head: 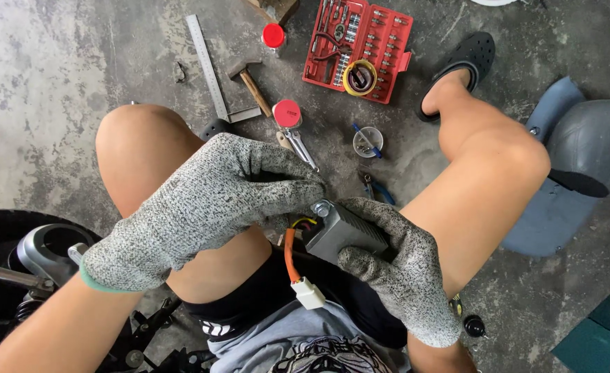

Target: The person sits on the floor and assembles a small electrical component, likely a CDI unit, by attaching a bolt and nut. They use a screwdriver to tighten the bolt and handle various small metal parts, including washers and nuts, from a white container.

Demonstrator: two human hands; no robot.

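Note:
Both my hands wear grey knit gloves. My right hand (398, 269) grips a small grey finned metal box (343, 231) above my lap. An orange cable (289, 252) hangs from the box and ends in a white plastic connector (310, 292). My left hand (215, 200) reaches across from the left, its fingertips pinching at a bolt (321, 207) on the box's top corner. Which fingers touch the bolt is hidden by the glove.
On the concrete floor ahead lie a red socket set case (381, 52) with a yellow tape roll (360, 77), a hammer (249, 81), a steel square (208, 65), two red-capped cans (287, 114), pliers (377, 190) and a small cup (368, 141). A grey scooter panel (581, 173) lies right, motorcycle parts (39, 259) left.

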